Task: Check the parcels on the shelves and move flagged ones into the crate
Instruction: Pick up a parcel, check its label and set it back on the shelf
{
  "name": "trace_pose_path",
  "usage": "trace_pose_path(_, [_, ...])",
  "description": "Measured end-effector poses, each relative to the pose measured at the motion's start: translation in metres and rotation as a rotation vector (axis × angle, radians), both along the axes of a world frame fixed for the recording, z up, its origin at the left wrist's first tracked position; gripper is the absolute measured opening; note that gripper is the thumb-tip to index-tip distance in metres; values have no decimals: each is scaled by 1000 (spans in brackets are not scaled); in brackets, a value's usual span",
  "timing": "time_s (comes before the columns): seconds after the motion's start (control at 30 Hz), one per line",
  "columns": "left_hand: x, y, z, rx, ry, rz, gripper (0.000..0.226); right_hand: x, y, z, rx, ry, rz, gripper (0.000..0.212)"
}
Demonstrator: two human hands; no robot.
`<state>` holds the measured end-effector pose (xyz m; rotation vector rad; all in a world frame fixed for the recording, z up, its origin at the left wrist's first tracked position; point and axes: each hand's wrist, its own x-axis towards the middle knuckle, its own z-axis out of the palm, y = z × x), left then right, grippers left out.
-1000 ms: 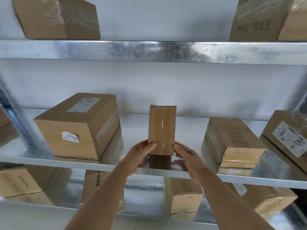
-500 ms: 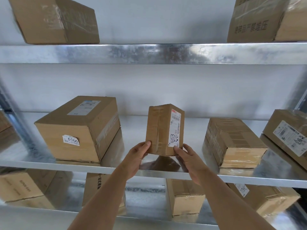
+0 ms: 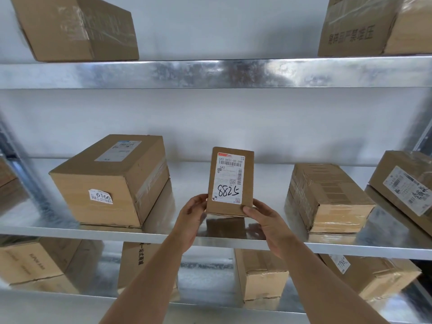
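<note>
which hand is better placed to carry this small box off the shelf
Probably the right hand: its thumb and fingers wrap the small box at its lower corner, while the left hand only steadies the edge.

Looking at galvanised metal shelving, three levels in my view. Middle shelf (image 3: 70, 228): large carton (image 3: 109, 181) marked 6166 at left, small upright parcel (image 3: 230, 181) at centre with label facing me, taped flat box (image 3: 327, 197) to right, labelled box (image 3: 406, 183) at far right edge. Top shelf (image 3: 210, 73): one carton (image 3: 74, 29) left, one printed carton (image 3: 374, 24) right. Bottom shelf (image 3: 210, 272): several more cartons, partly hidden.
</note>
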<state>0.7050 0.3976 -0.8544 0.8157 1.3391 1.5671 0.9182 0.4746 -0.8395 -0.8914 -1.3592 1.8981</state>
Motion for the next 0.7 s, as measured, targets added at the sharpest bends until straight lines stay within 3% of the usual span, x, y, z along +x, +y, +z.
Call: trace_pose_path(0.7, [6, -8, 18, -61, -174, -63, 38, -2, 0, 1, -1, 8, -37, 39])
